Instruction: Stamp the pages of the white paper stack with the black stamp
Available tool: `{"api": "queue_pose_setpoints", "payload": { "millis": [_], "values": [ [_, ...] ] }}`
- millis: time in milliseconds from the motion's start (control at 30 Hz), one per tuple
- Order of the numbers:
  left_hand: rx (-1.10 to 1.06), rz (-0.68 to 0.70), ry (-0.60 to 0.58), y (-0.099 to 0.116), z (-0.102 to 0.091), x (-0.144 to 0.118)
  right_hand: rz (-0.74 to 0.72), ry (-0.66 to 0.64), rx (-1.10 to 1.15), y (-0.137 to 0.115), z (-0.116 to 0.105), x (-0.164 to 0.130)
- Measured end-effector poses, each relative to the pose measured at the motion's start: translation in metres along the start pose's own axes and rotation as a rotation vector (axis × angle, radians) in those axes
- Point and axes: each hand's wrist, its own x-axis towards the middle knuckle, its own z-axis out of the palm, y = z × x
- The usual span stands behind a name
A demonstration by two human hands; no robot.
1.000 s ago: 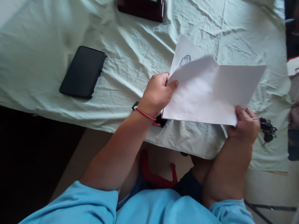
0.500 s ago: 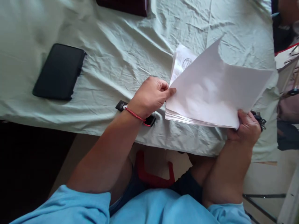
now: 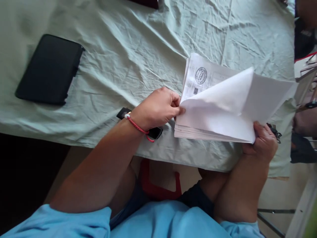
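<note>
A stack of white papers (image 3: pixel 218 114) lies near the table's front edge, its top sheet curled over diagonally. Under the curl shows a printed page (image 3: pixel 210 71) with a round dark stamp. My left hand (image 3: pixel 162 107) pinches the left edge of the papers between thumb and fingers; a red string bracelet is on that wrist. At the lower right corner my right hand (image 3: pixel 264 138) grips the papers, thumb on top and the other fingers hidden beneath. Partly covered by my left wrist is a small black device (image 3: pixel 155 133).
A black flat case or tablet (image 3: pixel 51 69) lies on the left of the pale green tablecloth (image 3: pixel 111 59). A dark object (image 3: pixel 148 2) sits at the far edge of view. Keys (image 3: pixel 275 132) are just beyond my right hand. Below the table is a red stool (image 3: pixel 158 190).
The raised sheet has dropped and folded lower, so more of the stamped page shows. My left hand has shifted slightly down with the paper edge. The view has moved a little.
</note>
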Motion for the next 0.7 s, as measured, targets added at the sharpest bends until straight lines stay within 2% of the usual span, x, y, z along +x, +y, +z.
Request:
{"api": "queue_pose_setpoints", "payload": {
  "millis": [133, 333, 567, 700],
  "values": [
    [0.021, 0.004, 0.015, 0.001, 0.0, -0.003, -0.029, 0.011, 0.044, 0.0, 0.001, 0.002],
    [-0.164, 0.006, -0.061, 0.0, 0.0, -0.004, -0.01, 0.022, 0.078, 0.0, 0.001, 0.008],
    [-0.118, -0.005, -0.146, 0.001, -0.003, -0.003, -0.008, 0.012, 0.093, 0.002, 0.003, 0.011],
    [-0.076, 0.018, -0.106, 0.0, -0.003, -0.005, -0.021, 0.008, 0.125, 0.008, 0.003, 0.017]
  ]
}}
